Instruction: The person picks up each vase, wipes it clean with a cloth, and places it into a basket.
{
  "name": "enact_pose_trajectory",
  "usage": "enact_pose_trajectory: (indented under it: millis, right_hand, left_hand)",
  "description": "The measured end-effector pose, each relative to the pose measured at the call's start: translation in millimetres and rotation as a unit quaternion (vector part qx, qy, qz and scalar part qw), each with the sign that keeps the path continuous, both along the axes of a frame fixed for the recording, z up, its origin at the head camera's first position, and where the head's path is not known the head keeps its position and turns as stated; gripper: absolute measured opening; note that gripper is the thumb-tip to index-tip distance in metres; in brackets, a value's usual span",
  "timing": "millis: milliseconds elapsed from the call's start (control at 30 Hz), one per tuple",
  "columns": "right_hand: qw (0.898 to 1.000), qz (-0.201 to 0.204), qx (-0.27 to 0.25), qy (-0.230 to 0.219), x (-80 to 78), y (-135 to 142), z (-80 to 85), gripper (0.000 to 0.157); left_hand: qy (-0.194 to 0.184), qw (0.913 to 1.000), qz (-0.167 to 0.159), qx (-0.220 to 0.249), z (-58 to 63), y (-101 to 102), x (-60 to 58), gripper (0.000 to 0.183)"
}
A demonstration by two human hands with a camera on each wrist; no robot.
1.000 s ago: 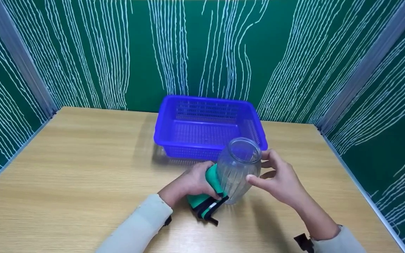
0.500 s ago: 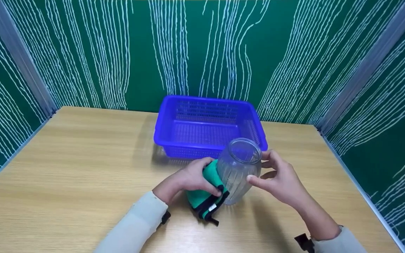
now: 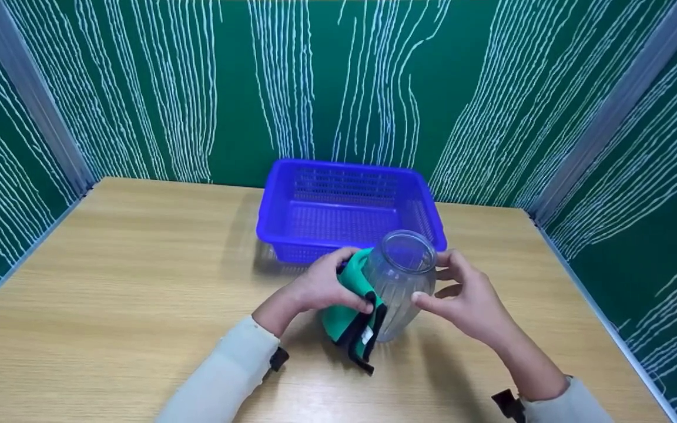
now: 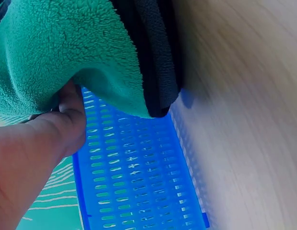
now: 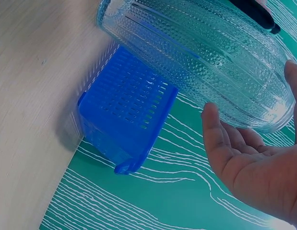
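A clear ribbed glass vase (image 3: 397, 296) stands in front of the basket, its open mouth up. My right hand (image 3: 472, 301) holds its right side between thumb and fingers. In the right wrist view, bumpy texture shows on the glass vase (image 5: 201, 57), with the fingertips at its wall. My left hand (image 3: 324, 285) grips a folded green cloth (image 3: 341, 322) with dark edging and a small white label, against the vase's left side. Fluffy pile covers the cloth (image 4: 66, 52) in the left wrist view, where it hides most of the fingers.
A blue-purple plastic basket (image 3: 321, 242) with slotted walls sits right behind the vase and the hands. The wooden table (image 3: 138, 264) is bounded by green panels (image 3: 233, 88) with wavy white lines at the back and both sides.
My left hand has slid the cloth upward along the vase, and the cloth's lower edge now hangs closer to the glass. The right hand and the vase stay nearly still.
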State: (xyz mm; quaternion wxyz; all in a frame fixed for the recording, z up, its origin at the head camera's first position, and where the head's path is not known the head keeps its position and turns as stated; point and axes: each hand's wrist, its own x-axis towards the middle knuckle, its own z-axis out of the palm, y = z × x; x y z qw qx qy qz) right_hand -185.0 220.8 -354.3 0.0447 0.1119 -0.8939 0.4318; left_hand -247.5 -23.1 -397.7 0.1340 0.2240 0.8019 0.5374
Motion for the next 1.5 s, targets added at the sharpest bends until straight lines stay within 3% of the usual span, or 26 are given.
enact_pose_trajectory:
  millis: [367,733,1033,1300,1400,1500]
  right_hand:
    - [1.0,0.006,-0.014,0.009,10.6,-10,15.5,0.057]
    - [1.0,0.011,-0.01,0.021,-1.0,0,-2.1,0.06]
    - [1.0,0.011,-0.009,0.023,-1.1,1,-2.9,0.059]
    - [0.999,0.006,0.021,0.03,7.5,-6,13.1,0.058]
    - [0.999,0.006,0.027,0.03,5.2,-4,9.5,0.063]
    - [0.999,0.004,0.033,0.035,0.7,1,1.3,0.068]
  left_hand:
    - [0.008,0.9982,0.024,0.055,18.6,1,3.6,0.08]
    - [0.018,0.9936,0.01,0.111,26.7,0,1.6,0.078]
    - [0.022,0.9924,0.026,0.118,32.7,5,7.6,0.073]
    - [0.019,0.9957,-0.012,0.09,33.9,8,14.0,0.072]
    - [0.013,0.9968,-0.016,0.078,41.9,5,20.4,0.075]
    - [0.015,0.9976,-0.014,0.067,39.7,5,19.7,0.079]
